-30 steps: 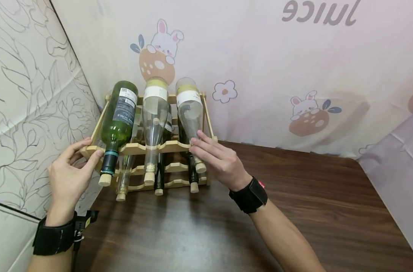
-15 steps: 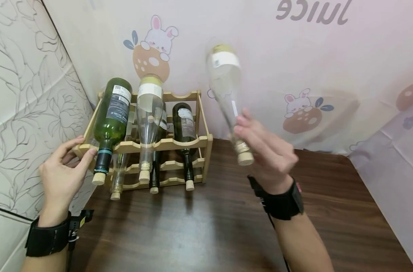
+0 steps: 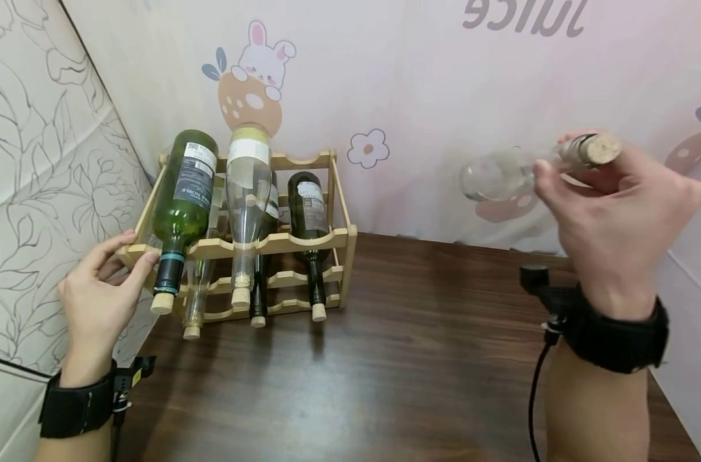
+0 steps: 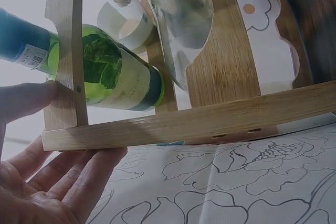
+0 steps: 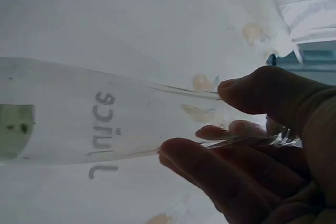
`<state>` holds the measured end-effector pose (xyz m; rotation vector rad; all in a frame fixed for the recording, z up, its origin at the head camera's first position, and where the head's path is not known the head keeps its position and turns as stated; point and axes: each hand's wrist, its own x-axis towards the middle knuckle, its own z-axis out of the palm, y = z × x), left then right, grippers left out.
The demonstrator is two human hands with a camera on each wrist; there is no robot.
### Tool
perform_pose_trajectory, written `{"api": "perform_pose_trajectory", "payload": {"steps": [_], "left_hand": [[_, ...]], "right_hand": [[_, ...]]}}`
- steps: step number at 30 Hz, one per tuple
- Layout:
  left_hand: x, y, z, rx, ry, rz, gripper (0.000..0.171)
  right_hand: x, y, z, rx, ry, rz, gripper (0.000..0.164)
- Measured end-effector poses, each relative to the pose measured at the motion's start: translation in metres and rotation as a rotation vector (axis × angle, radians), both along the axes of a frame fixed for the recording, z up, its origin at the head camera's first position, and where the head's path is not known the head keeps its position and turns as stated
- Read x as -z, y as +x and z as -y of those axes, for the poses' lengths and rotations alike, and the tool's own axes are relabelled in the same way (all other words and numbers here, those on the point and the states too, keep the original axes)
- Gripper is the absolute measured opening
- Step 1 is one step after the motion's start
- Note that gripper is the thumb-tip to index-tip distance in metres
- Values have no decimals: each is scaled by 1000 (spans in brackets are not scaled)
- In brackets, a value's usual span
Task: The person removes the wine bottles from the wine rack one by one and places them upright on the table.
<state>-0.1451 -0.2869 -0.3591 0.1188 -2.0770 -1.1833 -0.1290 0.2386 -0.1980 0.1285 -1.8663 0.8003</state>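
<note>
My right hand (image 3: 622, 218) holds a clear glass bottle (image 3: 497, 176) by its neck, up in the air right of the rack. Its cork (image 3: 603, 149) points toward the head camera. In the right wrist view, thumb and fingers wrap the bottle's neck (image 5: 184, 90). At the left, my left hand (image 3: 99, 282) grips the front corner of a wooden wine rack (image 3: 287, 244), thumb on top and fingers beneath. Just beside that thumb lies a green wine bottle (image 3: 185, 186) in the top tier. A second clear bottle (image 3: 249, 173) rests in the slot to its right.
Lower tiers hold a dark bottle (image 3: 311, 212), another dark bottle (image 3: 260, 289) and a slim clear bottle (image 3: 196, 301), all corked. The rack stands on a dark wooden table (image 3: 373, 359) against a printed backdrop (image 3: 420, 83). A patterned panel (image 3: 38, 160) stands close at the left.
My right hand has lifted the clear bottle out of the top right slot, carried it right and turned it so its cork faces the camera. My left hand stays on the rack.
</note>
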Motion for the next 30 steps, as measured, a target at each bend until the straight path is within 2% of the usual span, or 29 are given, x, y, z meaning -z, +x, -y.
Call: {"api": "perform_pose_trajectory", "payload": {"steps": [3, 6, 9, 11, 16, 19, 30], "left_hand": [[4, -3, -2, 10, 14, 13, 41], [8, -2, -1, 4, 20, 20, 42], [10, 0, 2, -6, 11, 16, 42], [11, 0, 4, -13, 1, 10, 42], [10, -4, 3, -31, -18, 17, 42], [9, -4, 3, -41, -24, 28, 42], [9, -4, 3, -28, 12, 16, 41]], "right_hand": [[5, -5, -33, 185, 11, 190, 7], [14, -11, -62, 356, -35, 388, 15], [20, -18, -88, 432, -73, 520, 15], [20, -23, -103, 458, -92, 582, 17], [18, -32, -136, 531, -94, 746, 52], [20, -38, -149, 540, -105, 817, 55], [37, -57, -180, 540, -119, 930, 58]]}}
